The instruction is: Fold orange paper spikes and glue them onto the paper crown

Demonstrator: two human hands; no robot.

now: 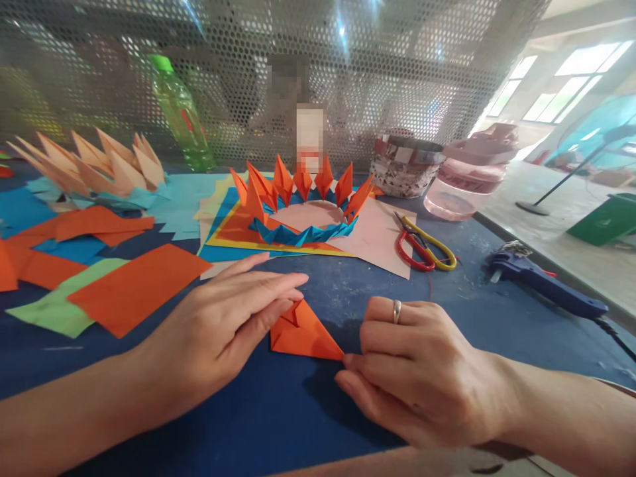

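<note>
Left hand (pixel 223 324) is pressing flat, fingers unclenched, pinning the paper (pixel 305 334) near the table's (pixel 278 417) front edge so the crease holds; right hand (pixel 422 377) seems to be pinching its corner.

left hand (pixel 226 318) flat on folded orange paper triangle (pixel 302 331), right hand (pixel 422 377) pinching its corner, orange-and-blue paper crown (pixel 303 209) beyond, scissors (pixel 422 248) and glue gun (pixel 541 281) at right

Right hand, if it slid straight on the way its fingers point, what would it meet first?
The right hand points left, and the folded orange paper triangle comes first, its right corner already at the fingertips. Just beyond, the left hand lies flat on the paper's left edge, probably next in line.
</note>
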